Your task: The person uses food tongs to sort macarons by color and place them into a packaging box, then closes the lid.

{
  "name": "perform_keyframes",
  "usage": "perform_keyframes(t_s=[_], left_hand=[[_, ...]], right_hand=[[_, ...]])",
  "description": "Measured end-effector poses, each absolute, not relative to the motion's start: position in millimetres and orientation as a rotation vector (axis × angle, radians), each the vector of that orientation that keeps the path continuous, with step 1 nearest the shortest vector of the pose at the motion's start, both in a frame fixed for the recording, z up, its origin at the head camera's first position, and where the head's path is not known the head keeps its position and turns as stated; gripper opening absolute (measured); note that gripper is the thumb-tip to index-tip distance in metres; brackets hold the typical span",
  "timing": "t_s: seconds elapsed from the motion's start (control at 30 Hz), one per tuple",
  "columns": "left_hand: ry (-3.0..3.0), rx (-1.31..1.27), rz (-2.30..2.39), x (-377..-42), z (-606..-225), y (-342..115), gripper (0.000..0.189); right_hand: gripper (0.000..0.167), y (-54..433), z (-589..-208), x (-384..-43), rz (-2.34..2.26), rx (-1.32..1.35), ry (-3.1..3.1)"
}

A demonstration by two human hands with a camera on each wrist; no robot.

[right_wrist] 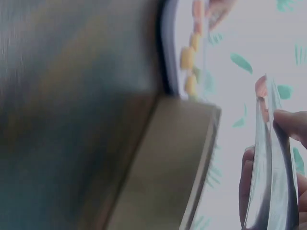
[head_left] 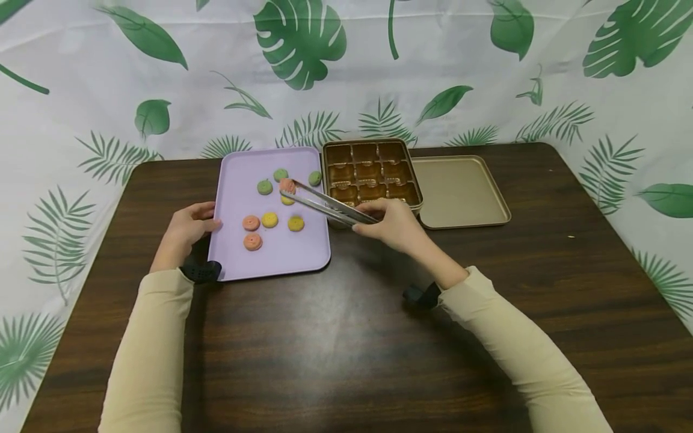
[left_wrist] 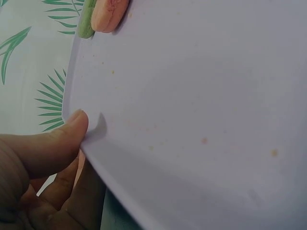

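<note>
Tongs (head_left: pixel 351 214) in the right hand (head_left: pixel 394 224) reached over the lilac tray (head_left: pixel 287 255) in the head view, their tips at a pink macaron (head_left: pixel 287 184) close to a yellow macaron (head_left: pixel 287 199). The step in hand seemed to be picking that pink piece up. The left hand (head_left: pixel 188 228) was at the tray's left edge; a compartmented box (head_left: pixel 373 141) stood just beside the tray on the surface (head_left: pixel 352 349).

The left wrist view showed that hand's thumb on the rim and its other fingers bent below, clamped on the tray.

In the right wrist view, the fingers were clamped on the tongs, the pink piece between the tips. The next move, by my judgement, called for an even squeeze and clearance from the yellow macaron.
</note>
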State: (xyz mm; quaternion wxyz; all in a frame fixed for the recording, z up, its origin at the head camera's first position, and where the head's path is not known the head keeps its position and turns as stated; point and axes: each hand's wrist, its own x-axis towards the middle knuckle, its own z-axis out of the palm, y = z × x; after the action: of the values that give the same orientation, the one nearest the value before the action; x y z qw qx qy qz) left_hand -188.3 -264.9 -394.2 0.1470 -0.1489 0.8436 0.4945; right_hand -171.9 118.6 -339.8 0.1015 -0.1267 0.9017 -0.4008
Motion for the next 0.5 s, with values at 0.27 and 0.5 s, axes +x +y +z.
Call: perform_keyframes(t_s=[0.27,0.5], left_hand=[[2.431,-0.424,1.439,-186.7,-395.0,-264.1,0.060],[2.436,-0.409,1.438,-186.3,-394.6,-264.1,0.060]], right_hand=[[0.038,161.4,-320.5,-192.9,-1.289,-0.195,2.716],[0.039,198.1,-315.6,-204.0,-1.254,-0.013,2.804]])
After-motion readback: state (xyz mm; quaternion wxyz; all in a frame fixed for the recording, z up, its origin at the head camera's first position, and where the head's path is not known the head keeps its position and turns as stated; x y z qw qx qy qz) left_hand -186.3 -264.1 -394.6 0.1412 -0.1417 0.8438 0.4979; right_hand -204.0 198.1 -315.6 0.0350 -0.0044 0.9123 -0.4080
